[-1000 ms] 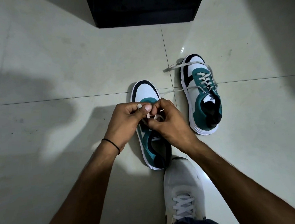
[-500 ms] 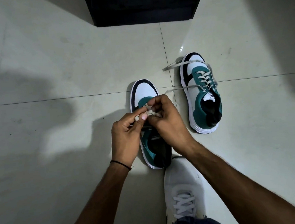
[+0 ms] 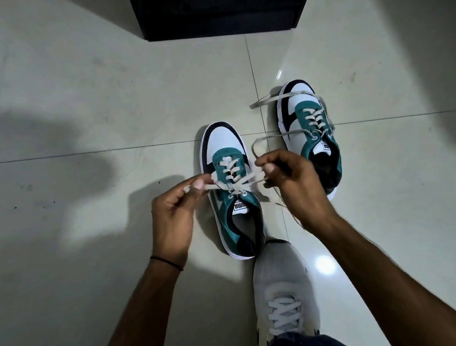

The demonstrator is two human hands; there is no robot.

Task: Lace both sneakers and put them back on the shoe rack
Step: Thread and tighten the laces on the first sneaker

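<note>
Lace ends [image 3: 245, 181] are pinched by the left hand [image 3: 174, 215] and right hand [image 3: 294, 184], fingers closed. Soft, limp cord is best gripped near the tips.

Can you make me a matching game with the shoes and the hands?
Things:
1. near sneaker
2. far sneaker
3. grey shoe
4. left hand

States:
A. worn on the person's foot
B. has a black band at its wrist
C. stands alone, lace ends trailing on the floor
D. sits between both hands, lace ends pulled apart

Pairs: 1-D, 2-C, 3-A, 4-B
</note>
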